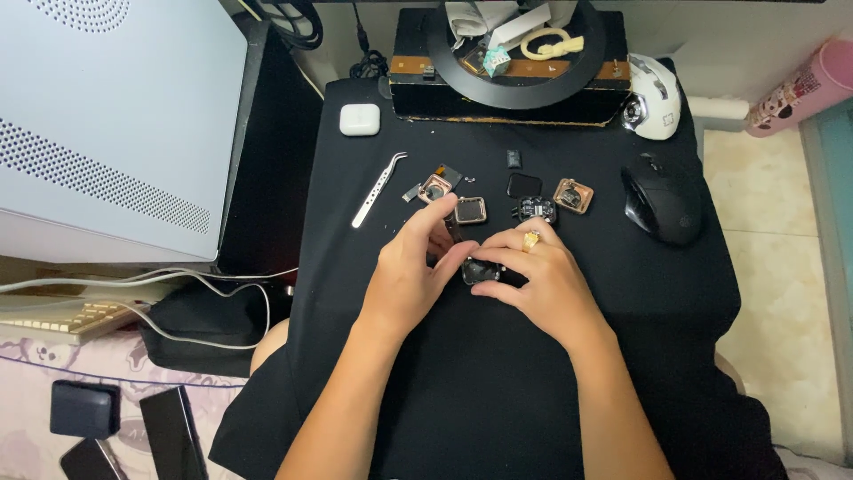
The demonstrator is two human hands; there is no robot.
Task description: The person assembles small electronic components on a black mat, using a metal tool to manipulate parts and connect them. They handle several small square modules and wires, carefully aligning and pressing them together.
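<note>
Clearly, the biggest thing in view is the grey computer case (107, 124) at the left, standing beside a small table covered with a black cloth (498, 373). At the far edge of the cloth lies a dark box (418, 89) with a black ring-shaped stand (515, 89) on top of it, and small items rest inside the ring. A black mouse (662, 200) lies on the right part of the cloth, and a white mouse (656, 96) is behind it, near the box. A small white case (360, 119) sits at the far left corner of the cloth, and silver tweezers (378, 189) lie just below it. Between the tweezers and the black mouse several small square watch parts (471, 210) are spread, some with copper colour. Both hands meet in the middle of the cloth, just in front of these parts. The left hand (404, 276) and the right hand (542, 276) grasp together a small dark watch body (481, 270); it lies between the two hands, pinched by the left thumb from one side and by the right fingers from the other. The right hand wears a gold ring (530, 239). The watch body is held low, close to the cloth; whether it touches the cloth cannot be told.
</note>
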